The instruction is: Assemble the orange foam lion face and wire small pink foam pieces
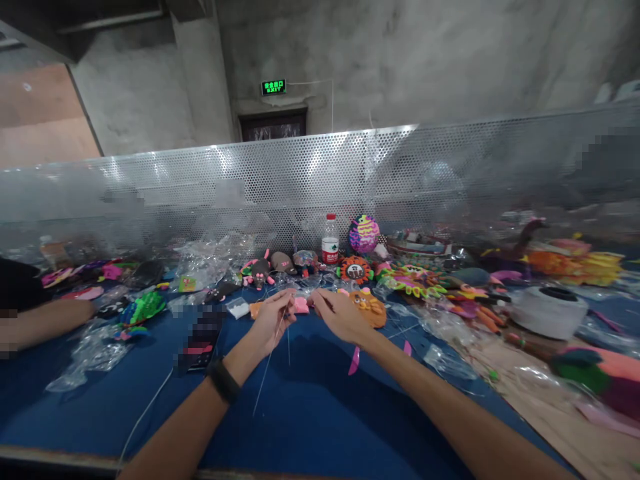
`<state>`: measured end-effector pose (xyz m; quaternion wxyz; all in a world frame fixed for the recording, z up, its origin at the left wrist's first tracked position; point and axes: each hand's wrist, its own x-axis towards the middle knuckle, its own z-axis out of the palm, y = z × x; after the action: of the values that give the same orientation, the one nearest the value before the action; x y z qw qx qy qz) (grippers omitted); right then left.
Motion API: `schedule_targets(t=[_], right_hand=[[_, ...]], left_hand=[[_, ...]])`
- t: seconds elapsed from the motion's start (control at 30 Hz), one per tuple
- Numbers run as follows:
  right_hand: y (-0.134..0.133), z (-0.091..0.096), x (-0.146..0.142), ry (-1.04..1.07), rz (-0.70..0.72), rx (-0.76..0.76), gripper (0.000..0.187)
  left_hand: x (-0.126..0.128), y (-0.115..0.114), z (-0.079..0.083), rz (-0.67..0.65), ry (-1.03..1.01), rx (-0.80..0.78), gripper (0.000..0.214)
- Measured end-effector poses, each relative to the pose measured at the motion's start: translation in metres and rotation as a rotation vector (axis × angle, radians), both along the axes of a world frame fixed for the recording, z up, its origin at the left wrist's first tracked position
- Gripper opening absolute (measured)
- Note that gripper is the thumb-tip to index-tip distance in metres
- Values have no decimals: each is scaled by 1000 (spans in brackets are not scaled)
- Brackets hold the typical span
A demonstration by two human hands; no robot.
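Observation:
My left hand [273,323], with a dark band on its wrist, is closed in a pinch. From its fingers a thin pale thread [265,373] hangs down over the blue table. To its right, my right hand [340,313] has its fingers bent together at the tips; what they hold, if anything, is too small to make out. A small bright pink packet [301,305] lies between the two hands, close to the right fingertips. White [239,307] and orange packets [256,310] rest beside my left hand. An orange animal figure [369,308] sits just beyond my right hand.
A phone [200,340] with a cable lies left on the blue table [310,413]. Colourful figures and clear plastic bags crowd the back, around a water bottle [331,241]. A white spool [547,313] stands right. Another person's arm [50,323] reaches in from the left.

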<state>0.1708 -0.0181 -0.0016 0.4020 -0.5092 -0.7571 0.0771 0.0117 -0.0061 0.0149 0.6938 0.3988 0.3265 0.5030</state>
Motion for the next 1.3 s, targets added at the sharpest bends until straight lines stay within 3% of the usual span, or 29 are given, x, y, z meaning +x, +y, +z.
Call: schedule_targets(t=[0.3, 0.57, 0.8, 1.1, 1.3], right_hand=[[6, -4, -2, -30, 2, 65, 42], [3, -3, -2, -84, -26, 40, 31], [4, -8, -9, 35, 71, 106, 29], [-3, -3, -11, 25, -28, 94, 23], [-1, -5, -11, 5, -37, 101, 22]], left_hand=[[4, 2, -1, 30, -43, -18, 5], [4, 4, -7, 57, 7, -5, 9], [7, 0, -11, 56, 260, 165, 18], [1, 2, -8, 198, 628, 545, 37], [-1, 5, -7, 230, 770, 654, 42]])
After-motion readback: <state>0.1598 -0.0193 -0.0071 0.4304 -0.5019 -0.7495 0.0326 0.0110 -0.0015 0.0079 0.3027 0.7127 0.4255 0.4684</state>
